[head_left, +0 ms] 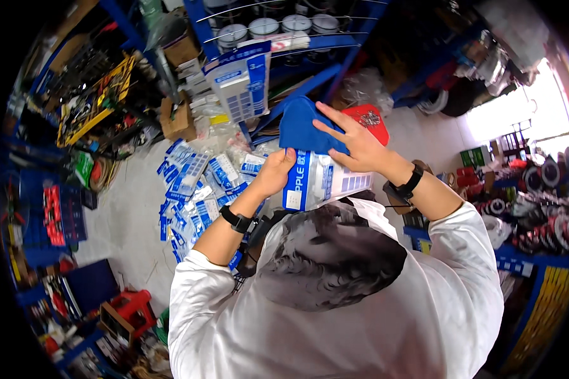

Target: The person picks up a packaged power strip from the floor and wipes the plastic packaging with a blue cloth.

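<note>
- Straight ahead at twelve o'clock, left hand [278,170] pinches one blue-and-white package [316,180]; right hand [355,142], fingers apart, lies over one blue piece [297,129].
- Best keep the pinch firm, right fingers flat.
- One o'clock from the package: one red tray [380,134].
- Nine: packets [186,174], too jumbled to count.
- Twelve, farther: four cans [263,26].

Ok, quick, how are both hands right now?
Left hand: closed on the edge of the blue-and-white packet.
Right hand: open, spread over the blue fabric-like piece.
</note>
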`<state>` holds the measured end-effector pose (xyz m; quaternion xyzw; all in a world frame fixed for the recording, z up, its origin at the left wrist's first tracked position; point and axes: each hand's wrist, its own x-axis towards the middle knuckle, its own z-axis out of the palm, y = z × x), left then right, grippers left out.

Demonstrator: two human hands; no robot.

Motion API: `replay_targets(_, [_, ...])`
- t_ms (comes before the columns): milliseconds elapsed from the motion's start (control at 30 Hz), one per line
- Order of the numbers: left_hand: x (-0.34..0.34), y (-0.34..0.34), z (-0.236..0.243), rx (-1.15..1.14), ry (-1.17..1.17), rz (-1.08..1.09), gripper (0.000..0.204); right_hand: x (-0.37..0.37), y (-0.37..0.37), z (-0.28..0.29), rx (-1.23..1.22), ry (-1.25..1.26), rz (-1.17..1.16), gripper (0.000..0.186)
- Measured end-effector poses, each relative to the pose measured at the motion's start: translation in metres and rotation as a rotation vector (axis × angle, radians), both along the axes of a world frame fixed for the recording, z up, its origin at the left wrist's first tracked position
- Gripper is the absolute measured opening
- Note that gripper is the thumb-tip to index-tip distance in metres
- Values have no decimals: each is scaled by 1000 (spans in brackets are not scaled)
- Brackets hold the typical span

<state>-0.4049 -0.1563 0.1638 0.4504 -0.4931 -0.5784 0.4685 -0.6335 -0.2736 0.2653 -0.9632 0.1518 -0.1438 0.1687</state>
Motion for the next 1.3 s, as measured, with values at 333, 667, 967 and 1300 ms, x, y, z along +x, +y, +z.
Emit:
replay_targets(333, [-36, -24, -3, 247, 483, 120, 31, -3, 69, -3, 36, 140, 20, 62])
replay_targets(667, [-58, -36, -8, 265, 513, 43, 31, -18, 74, -21, 294, 28, 95, 66])
replay_targets(967, [-77, -81, 28, 269, 542, 148, 20, 37, 48, -28, 249, -424, -303, 63])
replay_targets(1300, [-105, -77, 73, 335, 299, 30, 31, -7, -65, -15, 606, -665, -935, 27])
